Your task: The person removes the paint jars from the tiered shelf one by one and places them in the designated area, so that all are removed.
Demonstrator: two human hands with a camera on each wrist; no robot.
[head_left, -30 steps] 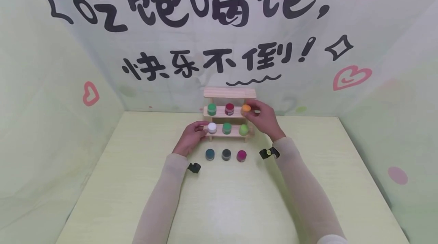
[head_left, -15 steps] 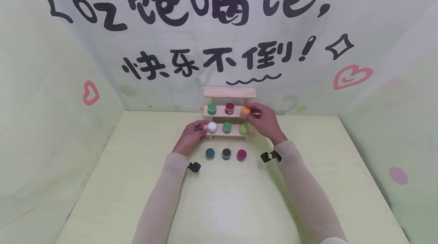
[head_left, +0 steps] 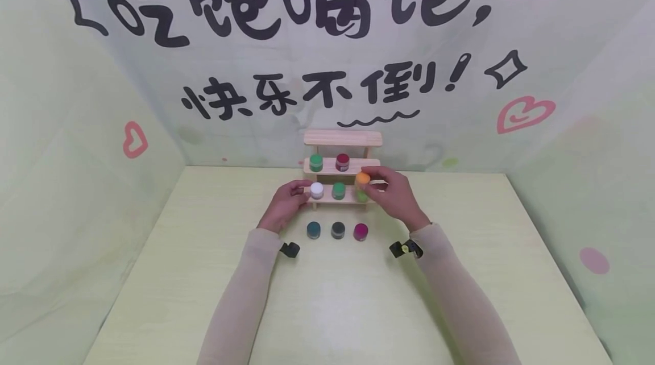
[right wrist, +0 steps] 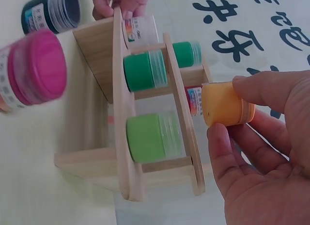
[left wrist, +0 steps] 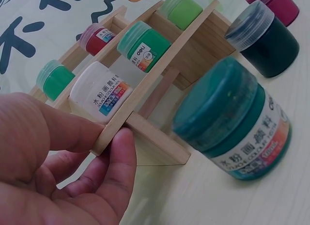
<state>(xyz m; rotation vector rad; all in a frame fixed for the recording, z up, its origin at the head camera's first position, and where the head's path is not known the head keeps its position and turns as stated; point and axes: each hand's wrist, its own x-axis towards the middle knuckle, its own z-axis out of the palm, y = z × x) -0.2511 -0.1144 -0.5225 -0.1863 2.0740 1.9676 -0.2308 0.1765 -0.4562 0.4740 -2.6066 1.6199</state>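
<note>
Between the thumb and fingers of my right hand is an orange paint jar, off the shelves. In the head view it overlaps the light green jar on the lower shelf. My left hand pinches the left end of the small wooden stepped rack, close to the white jar. A green jar stands mid-way along that lower shelf. On the middle shelf are another green jar and a dark red jar.
In front of the rack, a teal jar, a dark grey-looking jar and a magenta jar stand in a row on the pale table. A printed cloth backdrop rises behind the rack.
My right hand has brought the orange jar off the right end of the middle shelf, forward and slightly left. My left hand stays at the rack.
</note>
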